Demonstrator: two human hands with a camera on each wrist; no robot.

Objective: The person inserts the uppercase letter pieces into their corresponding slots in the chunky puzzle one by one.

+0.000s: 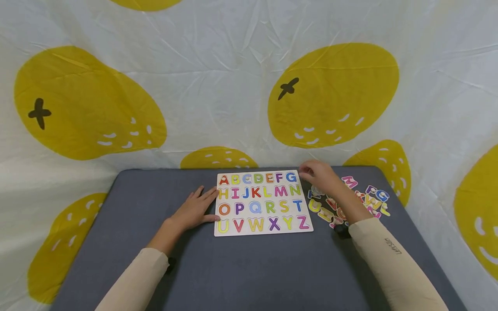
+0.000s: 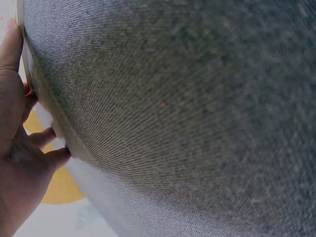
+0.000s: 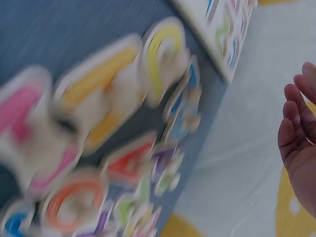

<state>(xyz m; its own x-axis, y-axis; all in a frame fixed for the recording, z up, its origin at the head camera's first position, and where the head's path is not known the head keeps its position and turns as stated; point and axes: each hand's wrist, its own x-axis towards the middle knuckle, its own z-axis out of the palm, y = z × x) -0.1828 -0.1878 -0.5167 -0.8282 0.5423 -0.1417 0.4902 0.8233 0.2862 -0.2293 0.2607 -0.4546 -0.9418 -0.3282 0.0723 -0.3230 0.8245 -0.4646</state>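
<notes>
A white alphabet puzzle board (image 1: 249, 234) with coloured letters A to Z lies flat on the table. My left hand (image 1: 196, 208) rests at its left edge, fingers spread and the thumb beside the U. In the left wrist view, the thumb and fingertips of the left hand (image 2: 19, 133) meet the board's edge. My right hand (image 1: 320, 176) is raised beside the board's upper right corner, near the G. Its fingers are loosely bent in the right wrist view, and nothing shows in the right hand (image 3: 301, 133). Below it lie loose letter pieces (image 1: 326, 214).
The pile of letters spreads right under the right forearm, including a pink M (image 1: 349, 182), a blue G (image 1: 382, 195) and an orange O (image 3: 74, 200). Small knobs show on several pieces. Behind the dark grey table (image 1: 249, 272) hangs a white curtain (image 1: 218, 86) with yellow fruit prints.
</notes>
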